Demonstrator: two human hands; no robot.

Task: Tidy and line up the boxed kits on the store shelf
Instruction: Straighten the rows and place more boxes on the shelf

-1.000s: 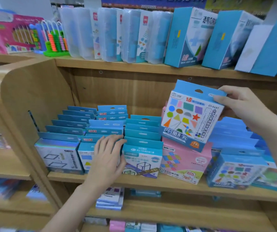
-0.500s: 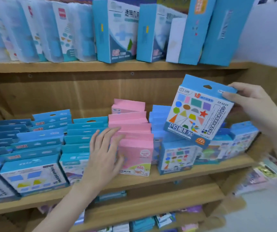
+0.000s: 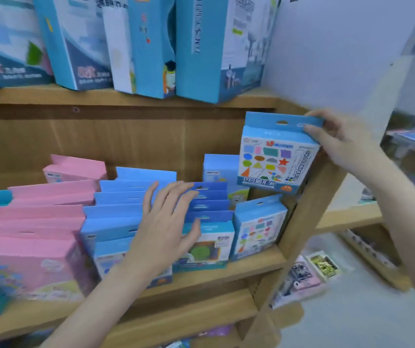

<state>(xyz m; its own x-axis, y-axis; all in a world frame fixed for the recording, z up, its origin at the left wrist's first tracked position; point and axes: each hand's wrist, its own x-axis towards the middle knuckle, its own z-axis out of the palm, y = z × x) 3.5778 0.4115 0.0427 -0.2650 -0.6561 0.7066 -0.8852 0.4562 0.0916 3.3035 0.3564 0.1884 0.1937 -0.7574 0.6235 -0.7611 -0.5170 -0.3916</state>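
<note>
My right hand (image 3: 344, 141) grips the top right corner of a blue shapes kit (image 3: 274, 156), holding it up above the far-right row of the middle shelf (image 3: 246, 266). A matching kit (image 3: 257, 227) stands at the front of that row. My left hand (image 3: 166, 227) has straight, spread fingers resting on the tops of the blue boxed kits (image 3: 209, 212) in the neighbouring rows. Rows of pink kits (image 3: 30, 237) fill the shelf further left.
Tall blue boxes (image 3: 201, 46) stand on the upper shelf (image 3: 126, 96). The wooden side panel (image 3: 309, 217) closes the shelf at the right, right next to the held kit. Beyond it lie small packets (image 3: 304, 277) and another low shelf (image 3: 352, 217).
The view has swung right along the shelf. My left hand slid from the pink row onto the blue rows. My right hand carried the shapes kit right, toward the side panel.
</note>
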